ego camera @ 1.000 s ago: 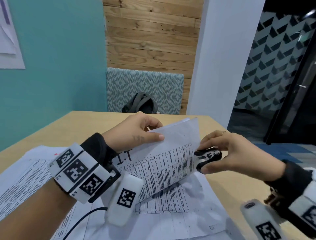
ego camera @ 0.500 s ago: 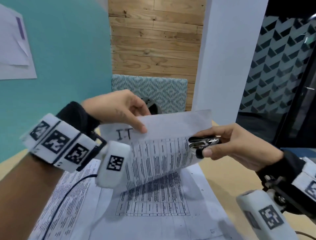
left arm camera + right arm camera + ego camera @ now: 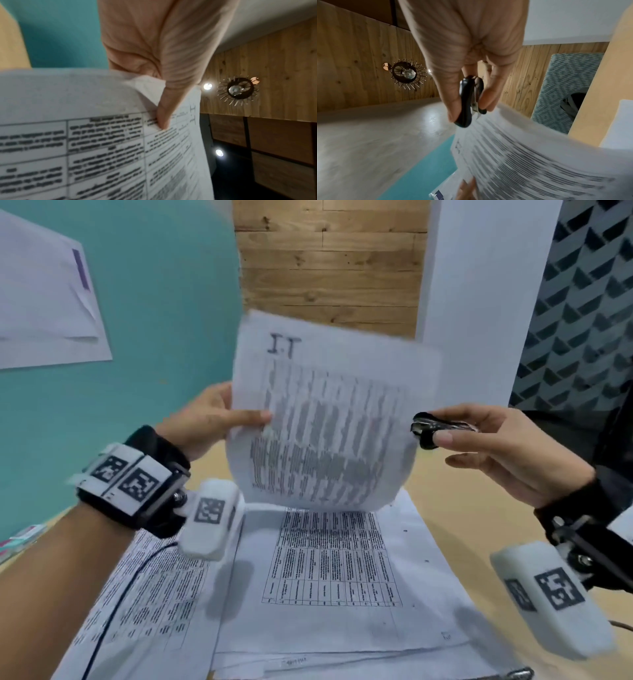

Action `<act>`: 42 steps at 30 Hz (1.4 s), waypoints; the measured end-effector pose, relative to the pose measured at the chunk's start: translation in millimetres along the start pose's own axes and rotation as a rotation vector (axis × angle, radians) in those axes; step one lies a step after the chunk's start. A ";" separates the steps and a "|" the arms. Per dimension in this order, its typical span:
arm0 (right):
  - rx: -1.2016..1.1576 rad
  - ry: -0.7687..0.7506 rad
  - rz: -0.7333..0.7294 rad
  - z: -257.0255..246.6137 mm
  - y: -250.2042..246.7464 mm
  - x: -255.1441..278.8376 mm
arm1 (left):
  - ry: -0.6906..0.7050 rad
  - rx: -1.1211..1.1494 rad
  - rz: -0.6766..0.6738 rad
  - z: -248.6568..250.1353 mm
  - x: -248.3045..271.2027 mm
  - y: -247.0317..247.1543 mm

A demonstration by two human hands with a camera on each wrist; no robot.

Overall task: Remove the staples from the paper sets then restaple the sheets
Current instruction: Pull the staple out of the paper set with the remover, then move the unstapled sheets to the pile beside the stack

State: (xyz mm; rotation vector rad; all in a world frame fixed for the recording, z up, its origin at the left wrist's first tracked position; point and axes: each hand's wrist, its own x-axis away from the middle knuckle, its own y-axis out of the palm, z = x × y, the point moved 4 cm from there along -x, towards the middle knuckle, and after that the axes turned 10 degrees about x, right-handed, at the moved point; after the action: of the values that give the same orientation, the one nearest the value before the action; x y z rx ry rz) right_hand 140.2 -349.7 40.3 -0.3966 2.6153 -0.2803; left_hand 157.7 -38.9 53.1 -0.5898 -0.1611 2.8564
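Note:
My left hand (image 3: 219, 419) pinches the left edge of a printed sheet (image 3: 329, 419) marked "I.T", lifted upright above the table and blurred by motion. In the left wrist view the thumb (image 3: 164, 119) presses on the sheet (image 3: 102, 148) near its corner. My right hand (image 3: 493, 446) pinches a black staple remover (image 3: 428, 433) between thumb and fingers, just off the sheet's right edge. The right wrist view shows the staple remover (image 3: 467, 102) squeezed together, its metal tips beside the paper (image 3: 530, 155). More printed sheets (image 3: 335, 570) lie flat on the table below.
The wooden table (image 3: 442, 491) shows bare at the right of the papers. Another paper spread (image 3: 144, 604) lies at the left, with a black cable (image 3: 113, 611) across it. A teal wall (image 3: 154, 337) and a white pillar (image 3: 479, 302) stand behind.
My left hand has lifted the "I.T" sheet from the table up to an upright stand. The staple remover in my right hand has come off the sheet's edge and rose with it.

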 end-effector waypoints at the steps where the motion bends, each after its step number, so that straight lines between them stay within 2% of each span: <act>1: -0.010 0.001 0.011 3.5 -2.3 0.4 | 0.043 -0.001 0.053 11.8 0.6 -6.3; 4: 0.028 0.089 -0.051 23.0 0.0 0.6 | 0.120 -0.004 0.229 52.9 5.7 -39.8; 7: 0.174 0.265 -0.237 50.9 11.0 2.2 | 0.116 -0.120 0.389 84.9 11.1 -60.7; 9: 0.279 0.377 -0.350 64.0 19.6 4.4 | 0.035 -0.242 0.483 94.8 16.0 -64.7; 10: 0.340 0.424 -0.406 69.0 24.5 5.8 | -0.017 -0.282 0.495 99.7 20.9 -63.2; 11: 0.408 0.464 -0.457 73.4 29.2 7.1 | -0.108 -0.290 0.453 95.6 22.1 -69.8; 14: 0.636 0.540 -0.585 85.6 40.7 9.5 | -0.508 -0.294 0.310 50.6 36.4 -111.3; 17: 0.710 0.574 -0.682 95.2 49.9 12.2 | -0.748 -0.347 0.338 -30.6 50.9 -183.4; 19: 0.764 0.566 -0.721 96.7 53.1 14.1 | -0.875 -0.474 0.335 -75.6 70.8 -193.6; 23: 0.869 0.522 -0.758 92.9 54.9 15.2 | -0.969 -0.759 0.327 -129.6 98.5 -194.7; 27: 0.927 0.476 -0.773 91.6 56.0 15.0 | -0.978 -1.033 0.398 -113.4 88.5 -198.8; 30: 0.959 0.451 -0.775 90.7 56.9 14.9 | -0.864 -1.214 0.293 -71.9 55.3 -165.5; 34: 0.996 0.424 -0.799 91.8 56.2 15.2 | -0.730 -1.255 0.016 -53.1 -6.0 -97.4; 38: 1.019 0.412 -0.832 93.3 49.5 15.0 | -0.669 -1.235 -0.288 -78.3 -59.9 -14.6; 42: 1.029 0.429 -0.837 93.7 37.7 16.3 | -0.614 -1.335 -0.468 -124.3 -92.9 41.0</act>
State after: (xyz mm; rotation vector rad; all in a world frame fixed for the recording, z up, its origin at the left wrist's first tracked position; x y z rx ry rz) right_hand 163.3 -331.5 -57.6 -1.0707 2.0900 -2.0163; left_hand 283.0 -92.8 -31.6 0.2042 -2.0091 2.0023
